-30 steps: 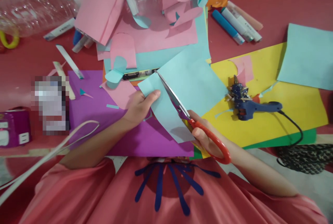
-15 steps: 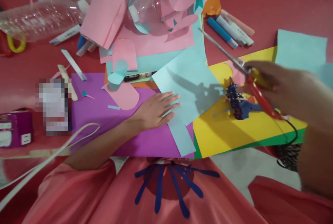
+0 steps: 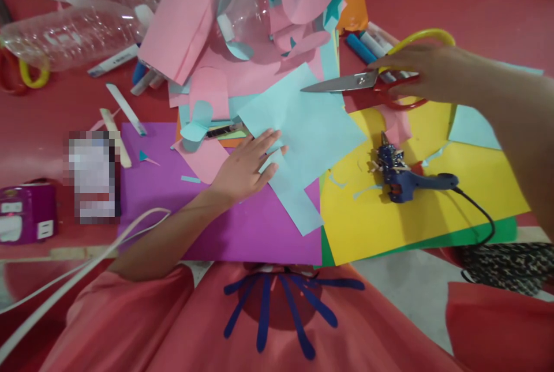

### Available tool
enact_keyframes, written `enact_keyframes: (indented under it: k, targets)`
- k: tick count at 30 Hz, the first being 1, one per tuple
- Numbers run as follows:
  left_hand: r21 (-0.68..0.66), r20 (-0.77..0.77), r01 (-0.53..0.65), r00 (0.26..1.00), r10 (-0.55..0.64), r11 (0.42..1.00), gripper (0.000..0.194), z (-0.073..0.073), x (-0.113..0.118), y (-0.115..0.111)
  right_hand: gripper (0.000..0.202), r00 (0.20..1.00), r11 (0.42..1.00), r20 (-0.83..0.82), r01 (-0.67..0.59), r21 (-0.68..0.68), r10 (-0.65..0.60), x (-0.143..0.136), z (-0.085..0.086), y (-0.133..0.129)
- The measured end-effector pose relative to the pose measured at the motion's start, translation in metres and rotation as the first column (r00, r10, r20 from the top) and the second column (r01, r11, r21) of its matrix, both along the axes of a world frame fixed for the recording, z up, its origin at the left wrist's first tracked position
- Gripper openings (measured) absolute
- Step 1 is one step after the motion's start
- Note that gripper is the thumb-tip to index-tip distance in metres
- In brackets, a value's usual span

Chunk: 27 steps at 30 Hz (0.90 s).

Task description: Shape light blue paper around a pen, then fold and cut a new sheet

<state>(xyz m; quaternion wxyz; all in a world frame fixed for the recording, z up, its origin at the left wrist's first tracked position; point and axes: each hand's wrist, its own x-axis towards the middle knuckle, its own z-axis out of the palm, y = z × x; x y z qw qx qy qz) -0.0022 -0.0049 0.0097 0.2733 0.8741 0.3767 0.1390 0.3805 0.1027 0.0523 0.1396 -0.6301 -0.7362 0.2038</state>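
Observation:
My left hand [image 3: 247, 169] lies on the purple paper with its fingers apart, their tips resting on the edge of a light blue sheet [image 3: 315, 130]. A narrow strip of that sheet runs down towards me past the thumb. In my right hand [image 3: 426, 75] is a pair of scissors [image 3: 346, 82] with one yellow and one red handle loop. Its blades are together and point left, over the sheet's upper part. Below the scissors, a blue glue gun [image 3: 402, 181] lies on the yellow paper [image 3: 433, 222].
Clear plastic bottles [image 3: 73, 37] and a rolled pink paper [image 3: 177, 20] lie at the back left. Markers [image 3: 361, 48] lie behind the scissors. Purple paper [image 3: 255, 233] covers the near middle, with a blurred-out object [image 3: 93, 176] to its left. The glue gun's cord [image 3: 489, 216] trails right.
My right hand has moved up and back, turning the scissors so the blades point left over the light blue sheet. My left hand and the sheet have shifted slightly left.

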Motion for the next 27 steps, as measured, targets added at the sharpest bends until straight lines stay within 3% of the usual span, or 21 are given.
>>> enact_keyframes:
  k: [2, 4, 6, 8, 10, 13, 15, 17, 19, 22, 24, 27]
  targets:
    - [-0.031, 0.018, -0.026, 0.999, 0.026, 0.999, 0.050, 0.000, 0.000, 0.000, 0.059, 0.987, 0.996, 0.150, -0.055, -0.065, 0.064, -0.006, 0.006, 0.001]
    - [-0.059, 0.079, -0.062, 0.995, 0.067, 0.996, 0.052, 0.001, 0.000, 0.000, 0.062, 0.966, 0.994, 0.240, -0.083, -0.077, 0.100, -0.014, 0.016, -0.003]
    - [-0.074, 0.174, -0.119, 0.976, 0.131, 0.990, 0.051, 0.002, -0.001, -0.001, 0.052, 0.969, 0.998, 0.241, -0.057, -0.028, 0.062, -0.025, 0.027, -0.016]
    - [-0.126, 0.256, -0.212, 0.937, 0.238, 0.969, 0.046, 0.003, -0.003, -0.002, 0.035, 0.975, 0.998, 0.217, 0.040, 0.058, -0.052, -0.041, 0.036, -0.039]
    - [-0.232, 0.280, -0.331, 0.878, 0.388, 0.915, 0.045, 0.003, -0.003, -0.003, 0.025, 0.996, 0.994, 0.071, 0.044, 0.101, -0.052, -0.061, 0.040, -0.070]
    - [-0.421, 0.217, -0.432, 0.806, 0.551, 0.798, 0.059, 0.004, -0.002, 0.000, 0.027, 0.961, 0.966, -0.132, -0.225, 0.124, 0.241, -0.099, 0.031, -0.118]
    - [-0.509, 0.205, -0.425, 0.785, 0.585, 0.749, 0.063, 0.007, 0.001, 0.005, 0.036, 0.918, 0.932, -0.166, -0.358, 0.045, 0.361, -0.126, 0.019, -0.141]
    - [-0.528, 0.244, -0.413, 0.763, 0.599, 0.742, 0.060, 0.011, 0.006, 0.010, 0.043, 0.882, 0.905, -0.226, -0.426, -0.011, 0.412, -0.149, 0.007, -0.153]
    - [-0.481, 0.319, -0.416, 0.737, 0.596, 0.771, 0.057, 0.014, 0.010, 0.016, 0.046, 0.847, 0.891, -0.311, -0.453, 0.002, 0.431, -0.168, -0.002, -0.154]
    - [-0.435, 0.425, -0.411, 0.691, 0.585, 0.801, 0.050, 0.011, 0.012, 0.021, 0.037, 0.756, 0.904, -0.530, -0.425, 0.046, 0.383, -0.184, -0.012, -0.147]
    - [-0.458, 0.471, -0.375, 0.667, 0.578, 0.806, 0.042, 0.005, 0.010, 0.022, 0.034, 0.712, 0.943, -0.652, -0.334, 0.012, 0.261, -0.188, -0.017, -0.142]
    - [-0.484, 0.534, -0.275, 0.659, 0.530, 0.831, 0.039, -0.005, 0.005, 0.019, 0.034, 0.670, 0.974, -0.742, -0.177, -0.142, 0.014, -0.187, -0.024, -0.138]
